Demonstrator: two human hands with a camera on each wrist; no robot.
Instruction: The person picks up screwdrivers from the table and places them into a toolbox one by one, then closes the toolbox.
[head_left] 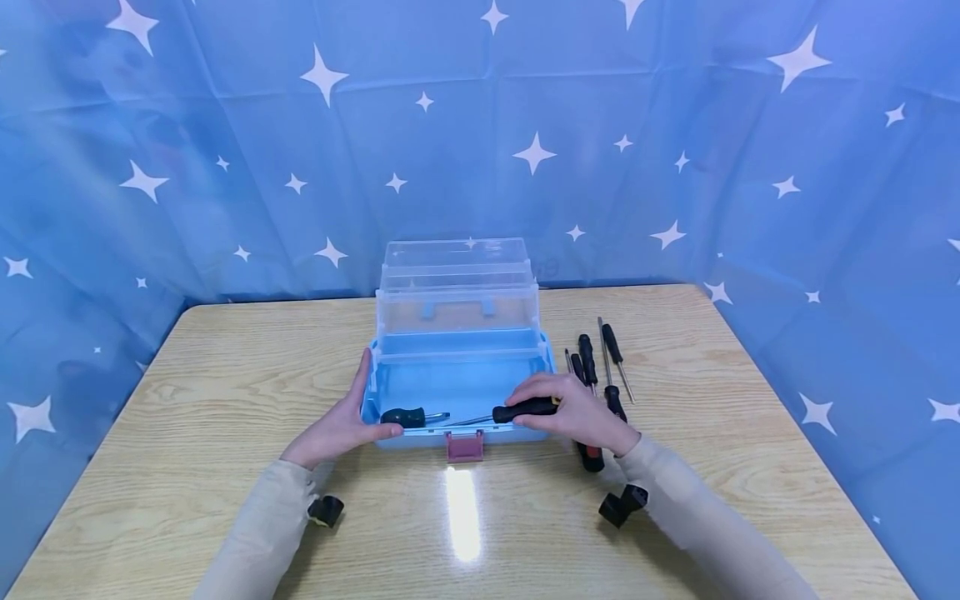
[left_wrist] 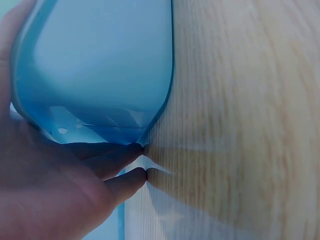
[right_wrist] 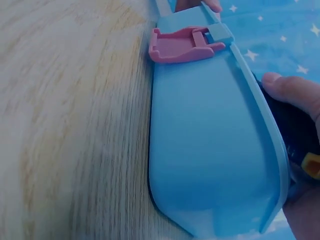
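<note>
A light-blue toolbox [head_left: 459,439] with a raised clear lid [head_left: 457,300] and a pink latch [head_left: 465,447] stands on the table. My left hand [head_left: 343,427] rests against its left end, fingers straight along the side wall and thumb across the front rim. In the left wrist view, the fingertips reach down to the tabletop beside the box. My right hand [head_left: 573,410] grips a screwdriver [head_left: 517,409] by its black handle over the front right of the box, its shaft pointing left. A dark green-handled screwdriver [head_left: 403,417] lies inside at the front left, near my left thumb.
Right of the toolbox lie several more screwdrivers [head_left: 611,342], partly hidden by my right hand. The wooden table [head_left: 247,358] has a blue star-patterned curtain [head_left: 450,167] behind it and along both sides.
</note>
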